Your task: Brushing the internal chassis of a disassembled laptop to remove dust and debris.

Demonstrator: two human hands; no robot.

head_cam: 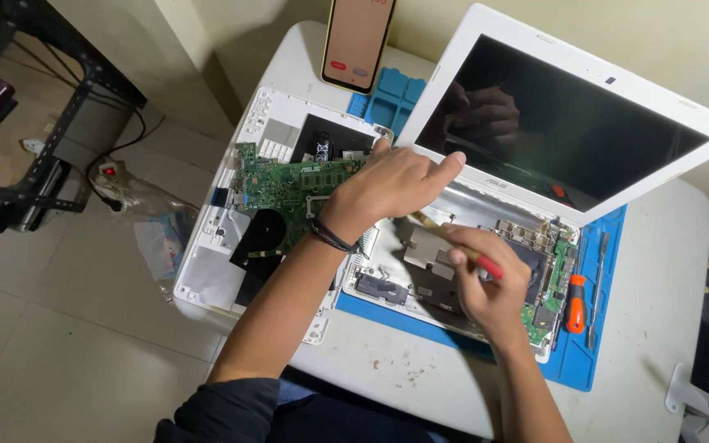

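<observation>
Left hand, fingers loosely spread, presses the white opened laptop base; right hand, at five o'clock, grips a red-handled brush.

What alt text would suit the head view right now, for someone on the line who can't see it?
A person's right hand holds a red-handled brush over the exposed insides of an opened white laptop, while the left hand rests at its hinge edge by the tilted dark screen. A second opened laptop base with a green circuit board lies alongside on the white table.
</observation>
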